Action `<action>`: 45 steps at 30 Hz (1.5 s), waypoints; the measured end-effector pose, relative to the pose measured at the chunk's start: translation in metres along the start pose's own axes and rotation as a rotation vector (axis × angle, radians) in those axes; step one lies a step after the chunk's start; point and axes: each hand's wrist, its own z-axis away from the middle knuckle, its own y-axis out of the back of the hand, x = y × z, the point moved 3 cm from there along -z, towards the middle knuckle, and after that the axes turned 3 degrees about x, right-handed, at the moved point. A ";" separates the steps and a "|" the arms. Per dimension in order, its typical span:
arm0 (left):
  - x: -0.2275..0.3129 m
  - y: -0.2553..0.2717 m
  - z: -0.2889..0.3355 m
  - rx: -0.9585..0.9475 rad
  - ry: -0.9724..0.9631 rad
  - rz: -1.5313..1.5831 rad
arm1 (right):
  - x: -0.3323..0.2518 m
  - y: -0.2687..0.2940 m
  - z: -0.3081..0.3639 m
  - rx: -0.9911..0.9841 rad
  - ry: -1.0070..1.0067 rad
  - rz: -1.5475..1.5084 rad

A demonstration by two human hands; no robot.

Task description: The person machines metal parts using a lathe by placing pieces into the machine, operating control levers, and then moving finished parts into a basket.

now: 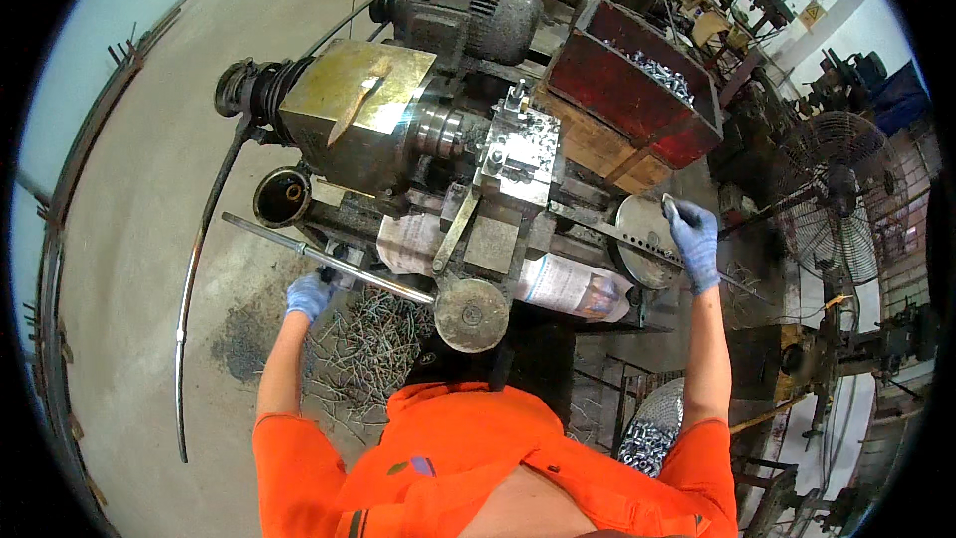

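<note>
Metal workshop: oily lathe (428, 139) w/ motor (468, 10), crate of parts (637, 90), swarf on concrete floor (139, 189), industrial fan (841, 199).

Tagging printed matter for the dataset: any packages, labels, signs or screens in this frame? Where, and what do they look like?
Printed paper sheet: draped over the machine bed, left of the lever; white with grey print and a pink patch, crumpled.
Printed sheet or bag: on the bed's front right, between the round handwheel and the right hand; white, rolled, with dark print.
Wall sign: far upper right; small diamond, yellow-orange.
No screens in view.
</note>
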 end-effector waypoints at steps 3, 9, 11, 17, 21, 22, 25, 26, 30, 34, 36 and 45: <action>-0.021 0.055 0.025 0.050 0.066 -0.016 | -0.069 -0.037 -0.007 -0.090 0.103 -0.010; -0.063 0.208 0.077 0.625 0.116 0.212 | -0.167 -0.129 -0.022 -0.311 0.403 0.002; -0.070 0.242 0.088 0.722 0.204 0.025 | -0.180 -0.166 -0.027 -0.342 0.607 0.128; -0.224 0.182 0.113 0.389 0.703 0.192 | -0.230 -0.241 -0.012 -0.684 0.672 0.375; -0.082 0.192 0.130 0.427 0.567 0.101 | -0.226 -0.247 -0.018 -0.646 0.664 0.630; -0.051 0.185 0.140 0.502 0.513 0.003 | -0.227 -0.251 -0.017 -0.664 0.639 0.622; -0.006 0.203 0.151 0.457 0.586 -0.001 | -0.224 -0.249 -0.019 -0.653 0.607 0.604; -0.005 0.201 0.151 0.445 0.580 0.013 | -0.220 -0.252 -0.017 -0.611 0.650 0.625; -0.011 0.197 0.148 0.424 0.553 0.020 | -0.220 -0.253 -0.017 -0.636 0.643 0.597; -0.014 0.197 0.139 0.421 0.498 0.054 | -0.222 -0.252 -0.015 -0.545 0.720 0.599; -0.015 0.199 0.126 0.511 0.367 -0.056 | -0.224 -0.240 -0.017 -0.590 0.711 0.669; 0.082 0.280 0.103 0.774 -0.109 0.256 | -0.208 -0.054 -0.085 0.023 0.659 0.506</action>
